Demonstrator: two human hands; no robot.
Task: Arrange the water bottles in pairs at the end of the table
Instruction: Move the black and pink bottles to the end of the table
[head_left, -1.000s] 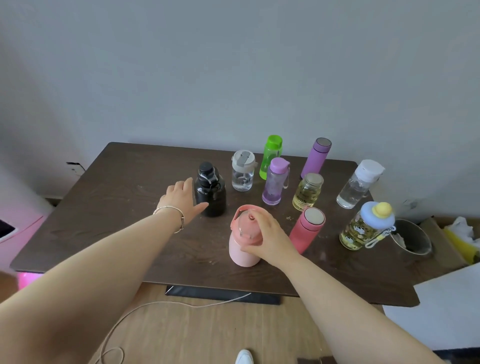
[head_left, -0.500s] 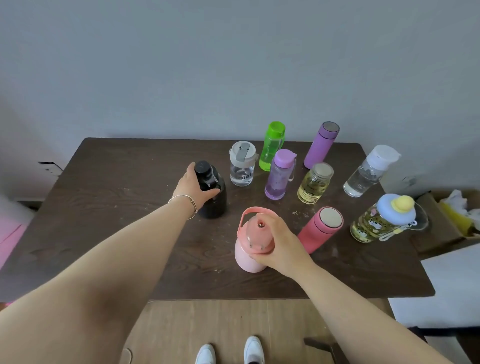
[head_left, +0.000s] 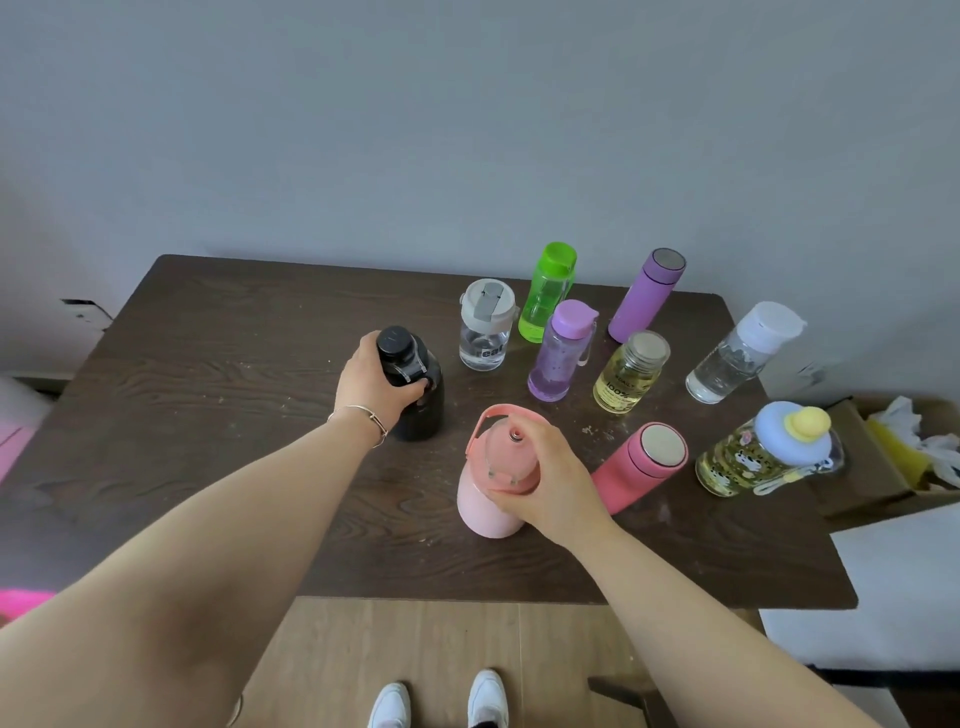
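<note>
Several water bottles stand on a dark wooden table (head_left: 218, 374). My left hand (head_left: 371, 384) grips the neck of a black bottle (head_left: 423, 410) near the table's middle. My right hand (head_left: 553, 478) is closed over the lid of a pale pink bottle (head_left: 483, 509) with a handle, near the front edge. Behind them stand a clear bottle with a grey lid (head_left: 484, 328), a green bottle (head_left: 548, 291), a lilac see-through bottle (head_left: 558, 353), a purple flask (head_left: 647, 296), a yellowish jar (head_left: 628, 374), a clear white-capped bottle (head_left: 737, 353), a coral flask (head_left: 641, 465) and a patterned bottle with a blue lid (head_left: 753, 457).
The wall runs just behind the table's far edge. The left half of the table holds nothing. A cardboard box (head_left: 883, 478) with crumpled bags sits off the right edge, with a white sheet (head_left: 909, 587) in front of it. My shoes (head_left: 441, 701) show on the wooden floor below.
My left hand reached forward from beside the black bottle and closed around its neck. My right hand stayed on the pink bottle's lid. The camera tilted downward.
</note>
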